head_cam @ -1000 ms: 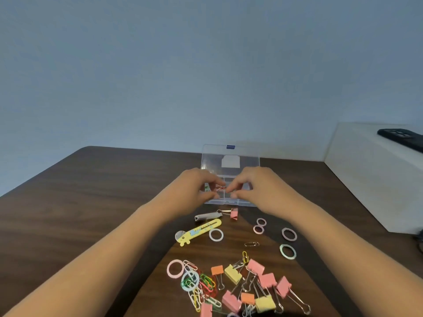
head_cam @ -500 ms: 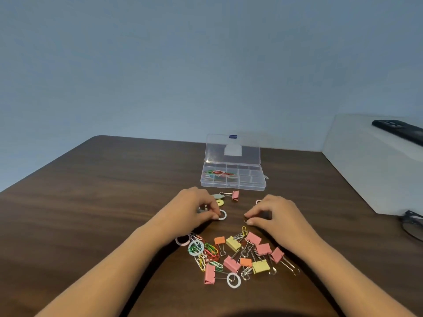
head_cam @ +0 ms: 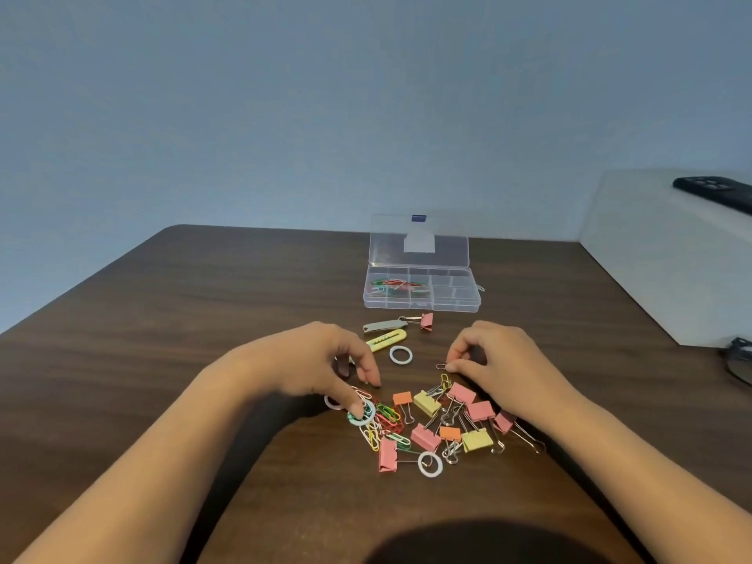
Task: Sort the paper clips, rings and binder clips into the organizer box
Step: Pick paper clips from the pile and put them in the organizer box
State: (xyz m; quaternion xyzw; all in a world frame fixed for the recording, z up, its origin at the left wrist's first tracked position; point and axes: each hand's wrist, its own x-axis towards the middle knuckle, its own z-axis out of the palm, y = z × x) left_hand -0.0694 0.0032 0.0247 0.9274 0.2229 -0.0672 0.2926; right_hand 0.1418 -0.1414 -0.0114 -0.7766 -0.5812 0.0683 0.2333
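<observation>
Picking clips: my right hand (head_cam: 494, 362) pinches a paper clip (head_cam: 440, 365), left hand (head_cam: 321, 366) curled over the clip pile (head_cam: 423, 421), grip unclear; I'd isolate one, lift clear, drop with the clips in the organizer box (head_cam: 421, 293)

Office desk: wooden table (head_cam: 203, 319), stationery, bare blue wall (head_cam: 285, 116).

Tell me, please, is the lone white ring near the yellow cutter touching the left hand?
Apart. The head view shows bare dark table between the white ring and the left hand; the ring lies alone, just past the yellow cutter.
</observation>
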